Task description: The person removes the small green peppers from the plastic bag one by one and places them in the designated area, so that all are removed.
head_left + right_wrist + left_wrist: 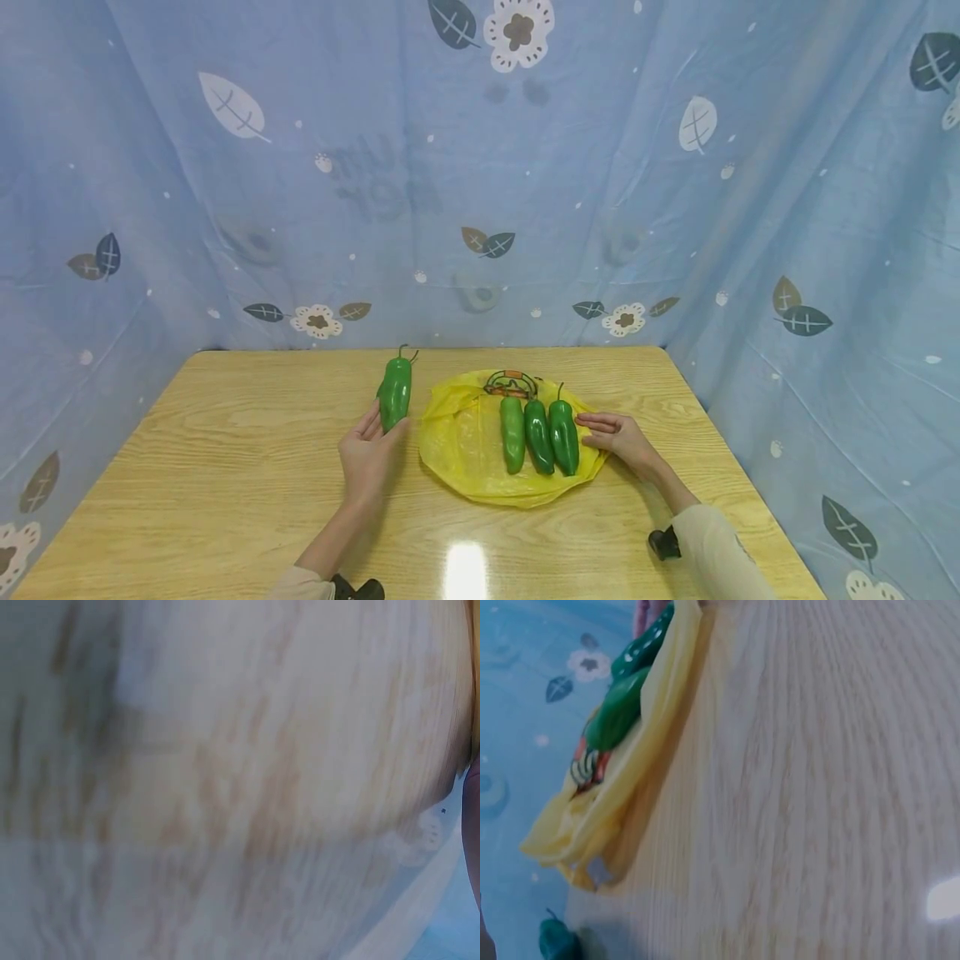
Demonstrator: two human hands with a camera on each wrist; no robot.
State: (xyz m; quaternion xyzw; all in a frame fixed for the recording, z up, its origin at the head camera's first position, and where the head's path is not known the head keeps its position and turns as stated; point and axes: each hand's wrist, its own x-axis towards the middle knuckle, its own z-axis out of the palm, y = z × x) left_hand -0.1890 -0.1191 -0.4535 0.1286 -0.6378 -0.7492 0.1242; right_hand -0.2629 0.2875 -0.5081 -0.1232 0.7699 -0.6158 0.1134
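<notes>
My left hand [365, 457] holds a glossy green pepper [396, 393] upright, left of a yellow plastic bag [465, 442]. Two stems show at its top, and a second green shape peeks out behind it. On the bag, three more peppers lie side by side: a lighter green one [513, 435], a dark one [538, 437] and another dark one [564, 438]. My right hand [618, 440] rests at the bag's right edge, its fingers extended beside the rightmost pepper. The left wrist view catches the bag [660, 727] from the side and a held pepper [558, 941] at the lower corner.
Everything lies on a light wooden table [247, 450]. A blue curtain [390, 208] printed with leaves and flowers hangs behind it and along both sides. The right wrist view is mostly blurred wood grain.
</notes>
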